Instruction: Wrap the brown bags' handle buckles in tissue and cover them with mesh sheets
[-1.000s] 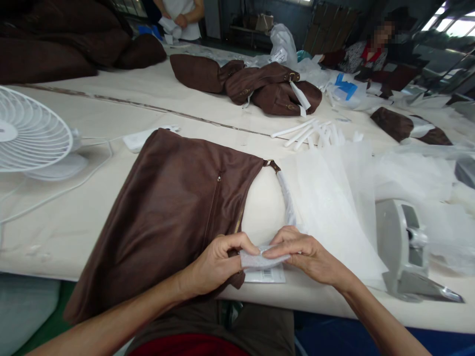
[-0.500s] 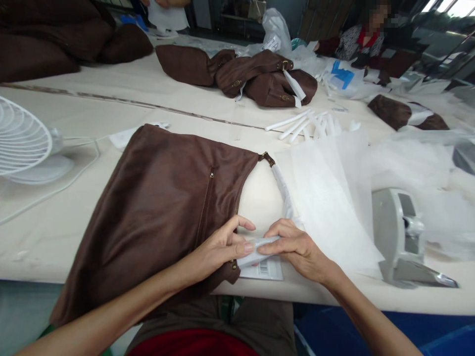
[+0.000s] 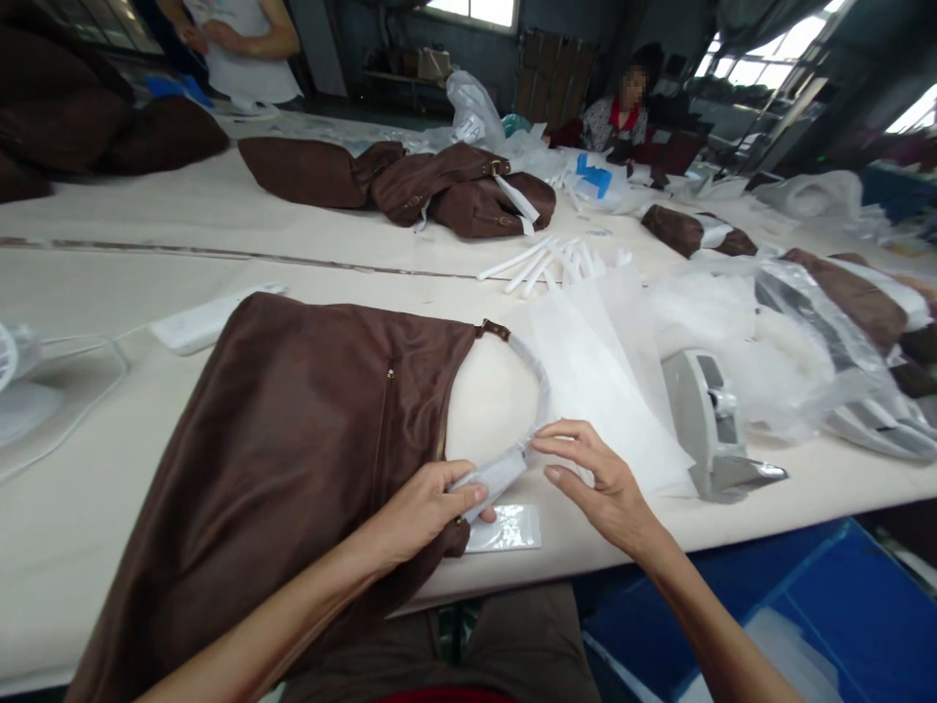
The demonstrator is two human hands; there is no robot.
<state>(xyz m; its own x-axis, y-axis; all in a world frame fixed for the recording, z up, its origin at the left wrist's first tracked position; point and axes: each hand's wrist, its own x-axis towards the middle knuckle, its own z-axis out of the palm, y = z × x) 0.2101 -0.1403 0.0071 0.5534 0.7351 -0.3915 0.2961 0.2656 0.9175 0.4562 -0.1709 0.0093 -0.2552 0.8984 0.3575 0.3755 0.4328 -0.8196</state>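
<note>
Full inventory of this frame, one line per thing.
Large brown leather bag: 1, near table edge.
White-wrapped bag handle: 1, arcs right of the bag.
Small clear plastic packet: 1, by table edge.
Grey tape dispenser: 1, right.
White tissue sheets: stack, beside the handle.
Brown bags pile: several, far centre.
Cream table: 1.
Left hand: pinches the handle wrap.
Right hand: open, fingers at the handle.

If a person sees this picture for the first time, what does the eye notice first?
First, the big brown bag lying flat at the near edge of the table. The left hand pinches the white-wrapped handle at its near end, and the right hand hovers open just beside it. Further back, a heap of brown bags lies mid-table.
</note>
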